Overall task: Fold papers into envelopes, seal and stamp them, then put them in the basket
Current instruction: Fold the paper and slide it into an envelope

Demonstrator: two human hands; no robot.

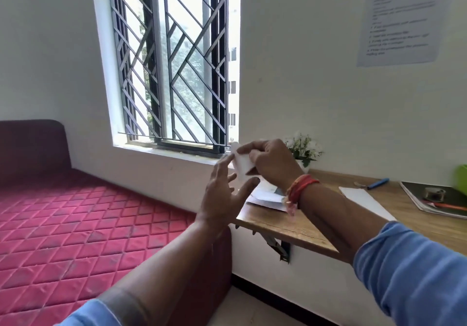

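Head view gives me both hands raised above the left end of the wooden desk (290, 227), in front of the window sill. My right hand (271, 161) has its fingers and thumb curled round a small white folded paper (243, 165), pinching it near its upper edge; the paper is blurred, so I cannot tell how many folds it carries. My left hand (225, 194) is spread wide, fingers straight and apart, with the forefinger tip touching the paper's left edge and the thumb reaching under its lower corner. A red thread band (299, 186) circles the right wrist, and blue sleeves cover both forearms near the bottom of the frame. Below the hands, a few more white papers (265, 196) lie flat on the desk near its left edge. Another white sheet (366, 201) lies farther right, well apart from them. Near the back of the desk I see a blue pen (377, 183), and on the far right a dark notebook (434, 199) with a roll of tape (435, 192) and an orange pencil (447, 205) resting on it. A green container (461, 177) shows at the right frame edge, cut off. A small potted plant with white flowers (304, 148) stands against the wall behind my right hand. A red quilted mattress (88, 217) fills the lower left.
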